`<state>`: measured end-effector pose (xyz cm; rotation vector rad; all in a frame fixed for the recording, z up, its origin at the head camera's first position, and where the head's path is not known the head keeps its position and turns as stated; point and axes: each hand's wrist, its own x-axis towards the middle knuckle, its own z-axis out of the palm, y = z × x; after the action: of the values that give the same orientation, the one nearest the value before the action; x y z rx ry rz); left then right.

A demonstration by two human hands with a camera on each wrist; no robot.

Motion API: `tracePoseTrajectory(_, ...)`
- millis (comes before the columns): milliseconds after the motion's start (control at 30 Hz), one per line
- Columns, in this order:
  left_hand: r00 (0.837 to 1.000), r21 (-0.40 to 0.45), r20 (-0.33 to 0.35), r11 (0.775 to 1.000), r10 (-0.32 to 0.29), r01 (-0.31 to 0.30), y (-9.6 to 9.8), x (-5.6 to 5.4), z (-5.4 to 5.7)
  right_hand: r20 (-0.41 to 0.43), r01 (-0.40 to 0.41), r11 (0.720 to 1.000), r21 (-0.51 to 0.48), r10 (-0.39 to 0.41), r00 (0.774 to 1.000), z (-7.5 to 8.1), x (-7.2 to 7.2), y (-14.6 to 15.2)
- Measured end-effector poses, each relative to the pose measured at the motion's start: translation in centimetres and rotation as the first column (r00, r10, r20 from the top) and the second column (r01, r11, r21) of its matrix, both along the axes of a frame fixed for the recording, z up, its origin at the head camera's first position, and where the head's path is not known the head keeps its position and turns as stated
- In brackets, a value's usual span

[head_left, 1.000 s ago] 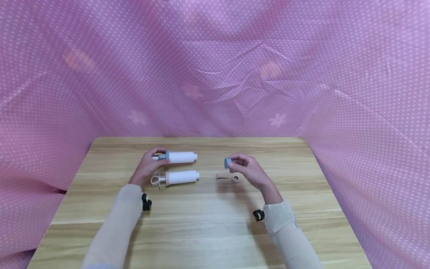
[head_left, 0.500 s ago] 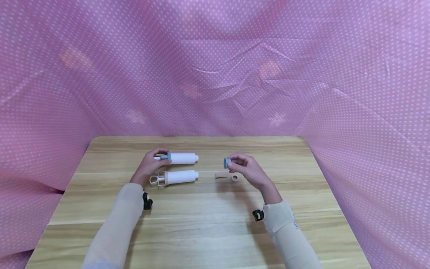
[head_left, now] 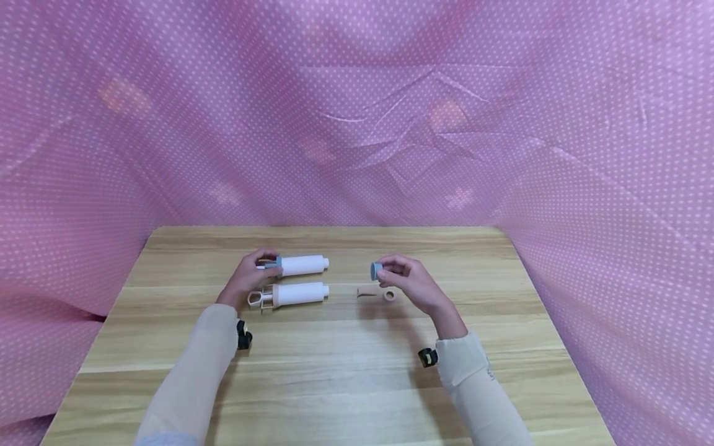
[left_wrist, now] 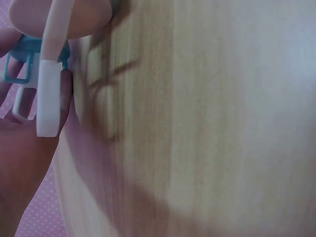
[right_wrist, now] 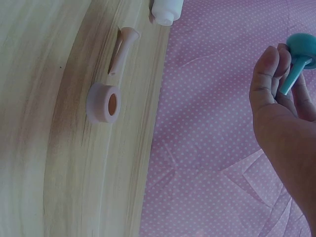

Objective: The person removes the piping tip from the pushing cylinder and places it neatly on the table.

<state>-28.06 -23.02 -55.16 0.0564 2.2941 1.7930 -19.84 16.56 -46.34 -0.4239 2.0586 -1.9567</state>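
Observation:
My left hand (head_left: 242, 279) grips the blue collar end of a large white syringe-like tube (head_left: 303, 265), whose narrow tip points right. In the left wrist view its teal collar (left_wrist: 27, 49) lies between my fingers and a white loop handle sticks back toward the palm. The fingers of my right hand (head_left: 415, 282) pinch a blue cup-shaped piece (head_left: 375, 271) above the table. From the right wrist view this teal piece (right_wrist: 300, 45) has a round head and a thin stem.
Nearer me lies a second white syringe-like tube (head_left: 301, 293) with a pale pink collar and loop handle. Below my right hand are a pale pink flared piece (right_wrist: 127, 42) and a pink ring (right_wrist: 101, 103). Pink dotted cloth (head_left: 357, 124) surrounds the wooden table (head_left: 346, 378).
The blue-collared tube has shifted and tilted slightly in my left hand, its collar end a little lower. My right hand stays almost still with the blue piece.

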Motion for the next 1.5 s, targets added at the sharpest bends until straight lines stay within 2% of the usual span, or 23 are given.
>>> tracePoseTrajectory(133,1.000,-0.015,-0.014,1.000,-0.002,0.002,0.0,0.1,-0.1,0.005,-0.009,1.000,-0.013,0.009,1.000,0.0,0.1,-0.1)
tracePoseTrajectory(333,1.000,-0.033,0.002,0.999,-0.001,0.001,0.0,0.3,0.2,0.007,-0.011,1.000,-0.009,0.011,1.000,0.2,0.1,-0.1)
tracePoseTrajectory(600,1.000,-0.061,-0.007,0.998,-0.028,0.027,-0.1,0.9,0.6,-0.007,-0.012,1.000,0.011,0.012,1.000,0.3,0.1,-0.1)
tracePoseTrajectory(667,1.000,-0.085,-0.004,0.996,-0.027,0.026,-0.1,1.1,0.8,-0.005,-0.012,1.000,0.013,0.012,1.000,0.2,0.1,-0.1)
tracePoseTrajectory(833,0.999,-0.208,-0.017,0.977,-0.042,0.038,-0.4,1.5,1.5,0.001,-0.008,1.000,0.017,0.008,1.000,0.3,0.1,-0.2)
tracePoseTrajectory(1000,0.999,-0.237,-0.027,0.971,-0.028,0.021,-0.5,2.0,2.2,0.003,-0.006,1.000,0.015,0.006,1.000,0.6,0.3,-0.2)
tracePoseTrajectory(1133,0.996,-0.245,-0.085,0.969,-0.006,-0.015,-0.3,2.3,2.8,0.004,-0.005,1.000,0.019,0.005,1.000,0.8,0.4,-0.3)
tracePoseTrajectory(1267,0.981,-0.283,-0.192,0.958,-0.021,-0.035,0.4,2.4,3.5,0.005,-0.003,0.999,0.033,0.003,1.000,0.8,0.3,-0.2)
tracePoseTrajectory(1400,0.968,-0.320,-0.247,0.946,-0.035,-0.047,1.5,2.8,4.4,-0.001,-0.006,1.000,0.029,0.006,1.000,0.9,0.0,-0.2)
tracePoseTrajectory(1500,0.960,-0.320,-0.279,0.946,-0.040,-0.053,2.6,3.3,5.3,-0.002,-0.009,0.999,0.034,0.009,1.000,1.2,-0.1,-0.2)
